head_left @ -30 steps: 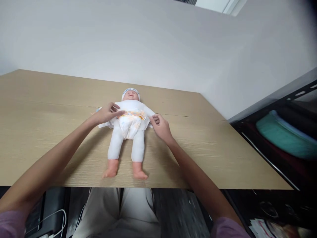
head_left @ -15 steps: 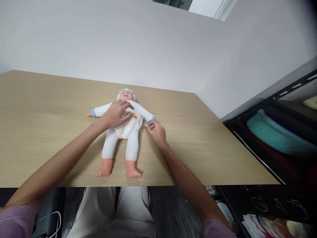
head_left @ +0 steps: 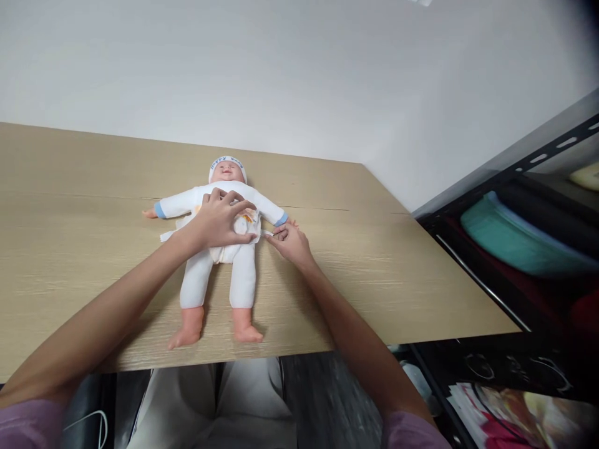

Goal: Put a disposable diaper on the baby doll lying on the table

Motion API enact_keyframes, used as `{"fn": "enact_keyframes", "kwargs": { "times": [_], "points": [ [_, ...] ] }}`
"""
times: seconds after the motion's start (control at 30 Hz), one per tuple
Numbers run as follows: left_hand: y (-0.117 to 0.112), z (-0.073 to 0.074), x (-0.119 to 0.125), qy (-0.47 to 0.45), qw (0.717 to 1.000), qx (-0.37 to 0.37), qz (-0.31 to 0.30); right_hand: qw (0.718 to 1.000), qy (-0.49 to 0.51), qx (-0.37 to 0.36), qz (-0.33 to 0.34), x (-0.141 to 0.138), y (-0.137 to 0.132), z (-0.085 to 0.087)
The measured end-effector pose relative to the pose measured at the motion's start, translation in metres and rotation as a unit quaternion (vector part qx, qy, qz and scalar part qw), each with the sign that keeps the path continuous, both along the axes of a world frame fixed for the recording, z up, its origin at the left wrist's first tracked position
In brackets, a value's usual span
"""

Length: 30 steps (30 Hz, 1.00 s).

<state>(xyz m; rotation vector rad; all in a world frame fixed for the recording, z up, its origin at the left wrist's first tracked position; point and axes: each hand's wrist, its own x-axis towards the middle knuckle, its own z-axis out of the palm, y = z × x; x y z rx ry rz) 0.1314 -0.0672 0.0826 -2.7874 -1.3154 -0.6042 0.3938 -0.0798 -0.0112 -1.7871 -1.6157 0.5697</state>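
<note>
Diaper looked maybe half sorted: front panel up over the doll's belly, side tab at 3 o'clock pulled out but not stuck down, wing at 9 seemingly loose too. Left hand had its fingers splayed over the front; right hand was pinching that tab. Doll lay face-up on the table, dead ahead, long axis roughly 12 to 6, head at 12, feet near 6.
</note>
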Motion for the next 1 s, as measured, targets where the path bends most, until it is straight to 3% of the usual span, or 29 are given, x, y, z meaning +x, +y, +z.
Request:
{"fn": "enact_keyframes", "kwargs": {
  "times": [0.13,0.23,0.33,0.43,0.67,0.83,0.93,1.0],
  "points": [
    [-0.005,-0.001,0.005,0.033,0.999,0.023,-0.014,1.000,0.019,-0.012,0.017,-0.002,0.000,0.000],
    [-0.006,-0.004,0.006,0.029,0.999,0.036,-0.010,0.993,0.103,0.000,0.051,0.001,0.000,0.002],
    [-0.007,-0.006,0.005,0.012,0.999,0.034,-0.008,0.979,0.182,0.004,0.088,0.006,0.000,0.010],
    [-0.006,-0.007,0.005,0.005,0.999,0.032,-0.004,0.975,0.196,0.005,0.103,0.005,-0.001,0.021],
    [-0.005,-0.008,0.006,0.014,1.000,0.027,0.004,0.957,0.246,0.009,0.156,-0.036,0.015,0.042],
    [-0.005,-0.008,0.006,0.005,1.000,0.018,0.013,0.953,0.244,0.024,0.179,-0.068,0.034,0.041],
    [-0.005,-0.009,0.006,-0.007,1.000,0.012,0.015,0.956,0.242,0.046,0.159,-0.074,0.026,0.035],
    [-0.005,-0.011,0.006,-0.009,1.000,0.015,0.016,0.959,0.218,0.104,0.147,-0.072,0.011,0.033]
  ]
}}
